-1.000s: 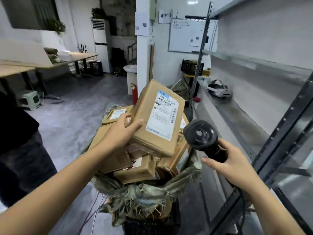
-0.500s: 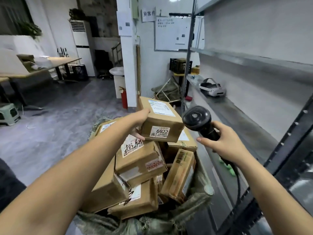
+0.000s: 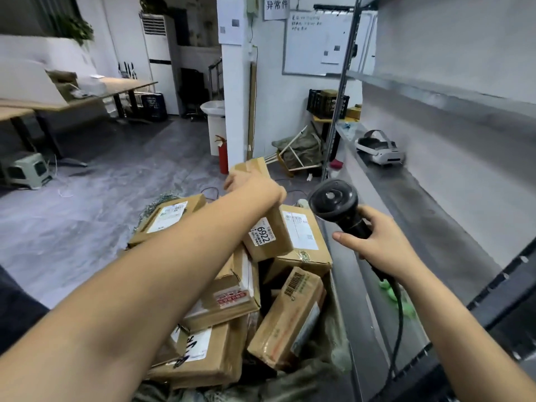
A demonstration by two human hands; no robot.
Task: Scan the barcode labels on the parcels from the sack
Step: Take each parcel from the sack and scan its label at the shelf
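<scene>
Now tipped on end since half a second ago, parcel [image 3: 268,224] marked 6922 held in left hand [image 3: 255,185] grip above the sack [image 3: 293,381], right hand [image 3: 380,245] grip closed around scanner [image 3: 336,204] just beside it, unchanged.

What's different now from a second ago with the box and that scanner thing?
The left hand has turned the held box from label facing the person to tipped away, its 6922 sticker now showing. The right hand still grips the scanner; the other parcels stay in the sack.
</scene>
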